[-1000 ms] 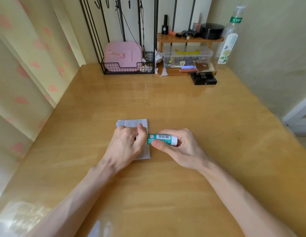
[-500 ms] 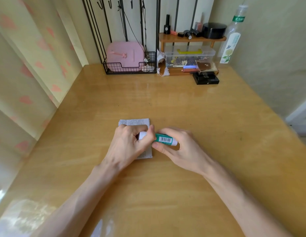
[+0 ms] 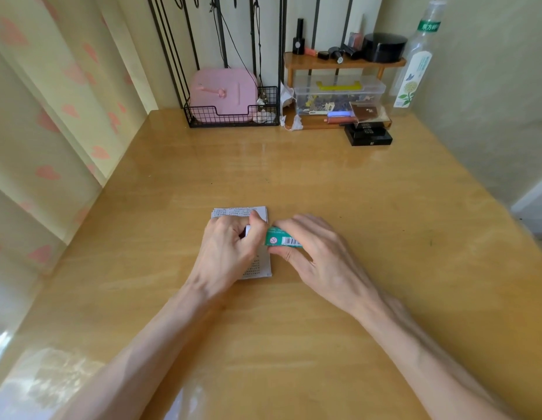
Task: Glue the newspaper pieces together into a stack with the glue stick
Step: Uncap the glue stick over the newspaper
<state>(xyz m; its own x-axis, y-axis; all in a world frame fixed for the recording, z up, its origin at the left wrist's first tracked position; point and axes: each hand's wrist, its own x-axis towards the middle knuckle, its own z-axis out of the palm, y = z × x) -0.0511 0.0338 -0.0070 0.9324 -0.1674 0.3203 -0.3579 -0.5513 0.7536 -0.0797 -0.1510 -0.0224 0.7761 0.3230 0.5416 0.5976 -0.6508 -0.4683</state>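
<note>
Near the middle of the glossy wooden desk point(image 3: 369, 207), your right hand point(image 3: 321, 259) gripped the green glue stick point(image 3: 283, 240) by its barrel, fingers and thumb curled round it, while your left hand point(image 3: 227, 253) pinched the stick's white end. Beneath your left hand the small stack of printed newspaper pieces point(image 3: 241, 212) lay flat on the desk, its far edge and near right corner showing past your knuckles.

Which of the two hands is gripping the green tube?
The right hand grips the green glue stick; the left hand pinches only its white end.
</note>
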